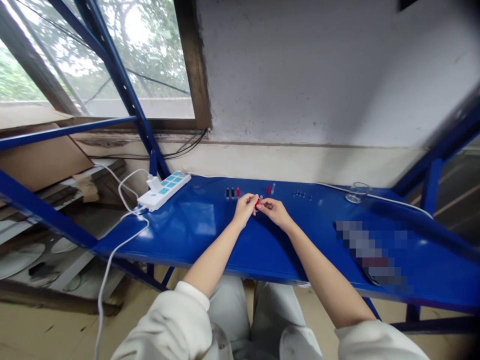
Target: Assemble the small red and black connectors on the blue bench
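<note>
Close together over the blue tabletop [187, 225], both my hands are at one small red tube [257, 203] with a clear part beside it. My left hand [244, 209] is closed, pinching the red tube between thumb and fingers. My right hand [276, 212] is also closed, its fingertips pinched at the tube's other side; fingers cover most of it. Behind my left hand stand two black tubes [230, 193] and a red one [238, 192]. Beyond my right hand, another red tube [268, 189] stands beside a clear one [273, 188].
Several tiny clear pieces [299, 194] lie right of the tubes. A clear glass cup [355, 194] stands farther right, by a white cable. A blurred-out flat item [369, 252] lies at right. On the left is a white power strip [164, 190] with a plug and trailing cord.
</note>
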`<state>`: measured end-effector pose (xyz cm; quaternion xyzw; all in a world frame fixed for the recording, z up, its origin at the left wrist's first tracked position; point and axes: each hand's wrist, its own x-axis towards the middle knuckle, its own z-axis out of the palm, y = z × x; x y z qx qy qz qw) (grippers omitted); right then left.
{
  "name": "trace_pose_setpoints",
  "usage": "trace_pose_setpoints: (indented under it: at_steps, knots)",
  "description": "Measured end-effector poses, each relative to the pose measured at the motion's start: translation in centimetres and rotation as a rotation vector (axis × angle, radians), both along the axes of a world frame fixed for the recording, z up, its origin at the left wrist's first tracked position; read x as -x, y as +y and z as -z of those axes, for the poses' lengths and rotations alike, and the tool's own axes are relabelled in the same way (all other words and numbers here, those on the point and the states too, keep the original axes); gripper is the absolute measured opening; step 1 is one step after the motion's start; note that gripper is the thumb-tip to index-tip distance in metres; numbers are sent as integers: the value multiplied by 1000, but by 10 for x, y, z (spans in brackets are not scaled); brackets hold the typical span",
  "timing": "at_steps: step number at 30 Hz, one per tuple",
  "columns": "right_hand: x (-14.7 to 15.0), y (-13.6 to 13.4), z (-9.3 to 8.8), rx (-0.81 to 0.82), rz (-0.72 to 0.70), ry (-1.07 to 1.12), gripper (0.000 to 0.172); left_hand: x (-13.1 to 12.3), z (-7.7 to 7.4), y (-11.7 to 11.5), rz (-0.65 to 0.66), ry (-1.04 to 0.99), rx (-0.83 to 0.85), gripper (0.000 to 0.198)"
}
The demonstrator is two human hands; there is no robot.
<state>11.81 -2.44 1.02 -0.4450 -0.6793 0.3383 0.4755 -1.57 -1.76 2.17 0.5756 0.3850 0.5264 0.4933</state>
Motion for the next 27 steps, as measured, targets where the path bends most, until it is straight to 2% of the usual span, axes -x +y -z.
trace_pose_setpoints:
  at_steps: [3,8,11,14,18,27]
  knots:
    - [2,-3,-2,-9,-27,-75,27,0,4,2,1,37,23,29]
    - [6,-6,-2,-35,44,-194,22,1,9,6,-36,131,26,25]
    - [-1,1,1,-55,182,-232,21,1,9,7,-96,248,-9,22]
    - [-14,14,4,-28,401,-268,20,2,10,7,-195,489,-105,14]
    - [-29,32,4,86,513,-394,16,1,9,3,-253,703,-200,13]
    - [-31,56,3,106,580,-577,15,0,9,0,-215,671,-261,14]
